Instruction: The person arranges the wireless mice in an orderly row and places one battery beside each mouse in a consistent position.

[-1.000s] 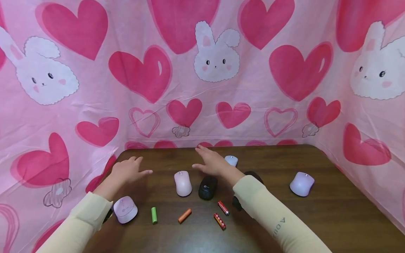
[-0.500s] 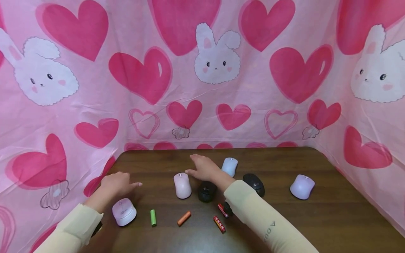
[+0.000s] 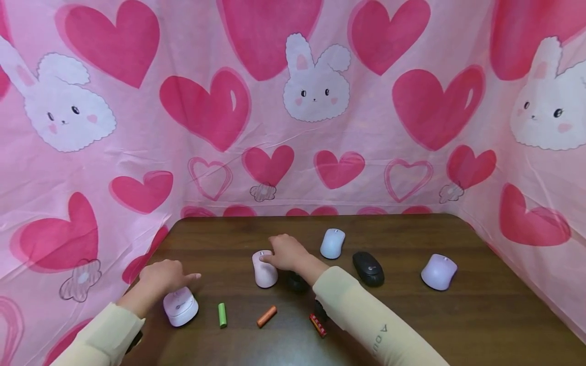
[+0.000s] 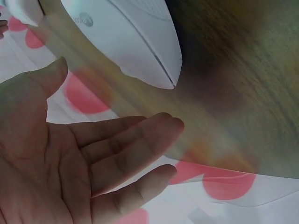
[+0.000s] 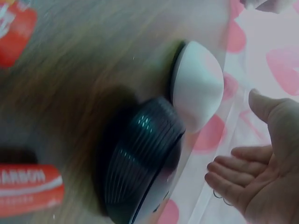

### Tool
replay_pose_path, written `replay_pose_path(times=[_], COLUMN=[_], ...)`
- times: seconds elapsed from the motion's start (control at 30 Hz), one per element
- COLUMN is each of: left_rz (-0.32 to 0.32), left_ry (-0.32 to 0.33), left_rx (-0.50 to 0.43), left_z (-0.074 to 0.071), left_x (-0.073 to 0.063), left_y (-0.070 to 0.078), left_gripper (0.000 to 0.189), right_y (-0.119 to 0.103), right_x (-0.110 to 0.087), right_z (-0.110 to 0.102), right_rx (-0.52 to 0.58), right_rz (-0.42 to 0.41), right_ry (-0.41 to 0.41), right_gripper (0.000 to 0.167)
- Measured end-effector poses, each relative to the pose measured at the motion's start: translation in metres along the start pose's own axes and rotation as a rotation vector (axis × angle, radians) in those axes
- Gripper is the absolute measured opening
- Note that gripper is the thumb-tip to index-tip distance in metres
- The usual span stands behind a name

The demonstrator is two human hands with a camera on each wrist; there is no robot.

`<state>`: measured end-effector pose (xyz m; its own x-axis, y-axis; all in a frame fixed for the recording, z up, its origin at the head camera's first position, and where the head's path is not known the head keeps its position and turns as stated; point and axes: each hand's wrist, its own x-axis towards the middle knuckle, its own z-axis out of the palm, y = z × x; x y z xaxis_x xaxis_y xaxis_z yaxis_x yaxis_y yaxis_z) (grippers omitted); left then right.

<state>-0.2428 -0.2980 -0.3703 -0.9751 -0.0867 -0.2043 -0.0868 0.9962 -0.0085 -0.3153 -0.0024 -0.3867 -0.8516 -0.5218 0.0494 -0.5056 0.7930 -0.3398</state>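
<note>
Since the first head frame, both hands have come down the picture: left hand (image 3: 161, 278) now overlaps the far edge of the pale pink mouse (image 3: 181, 308) at lower left; right hand (image 3: 287, 252) has shifted left and lower, its thumb in line with the upper edge of the rosy mouse (image 3: 264, 270) near centre.

Left hand: wide; left wrist view shows fingers loosely extended, thumb well apart, pale pink mouse at top of frame with a visible gap to the fingers.

Right hand: wide; right wrist view shows it at lower right, thumb apart from fingers, a gap between thumb and the pale mouse at upper centre. Contact with the rosy mouse cannot be told from the head view.

Black mouse (image 3: 297, 282), lower centre, is partly hidden beneath the right wrist. Green battery (image 3: 222, 315), orange battery (image 3: 266, 316) and red battery (image 3: 318, 325) lie in a row along the lower part. Second red battery (image 5: 16, 30) appears at upper left of the right wrist view, cut by the edge.

Right of centre: light blue mouse (image 3: 332, 244), second black mouse (image 3: 368, 269); lilac mouse (image 3: 439, 272) farther right. Brown table (image 3: 393, 325); pink heart-and-rabbit cloth (image 3: 302, 134) behind.
</note>
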Motion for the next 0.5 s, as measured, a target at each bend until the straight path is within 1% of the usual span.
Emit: replay_pose_path(times=[0.1,0.3,0.5], left_rz=[-0.008,-0.038,-0.052], left_ry=[-0.021,-0.076,-0.087], left_rx=[0.006,-0.002,-0.022], left_z=[0.002,0.006,0.01], left_x=[-0.002,-0.009,-0.012], left_y=[0.0,0.001,0.002], left_gripper=[0.079,0.088,0.089], right_y=[-0.003,-0.009,-0.014], right_x=[0.001,0.002,0.0], right_z=[0.003,0.01,0.013], right_rx=[0.005,0.002,0.031], right_rz=[0.045,0.069,0.104], right_ry=[0.018,0.023,0.014], right_gripper=[0.052,0.045,0.043])
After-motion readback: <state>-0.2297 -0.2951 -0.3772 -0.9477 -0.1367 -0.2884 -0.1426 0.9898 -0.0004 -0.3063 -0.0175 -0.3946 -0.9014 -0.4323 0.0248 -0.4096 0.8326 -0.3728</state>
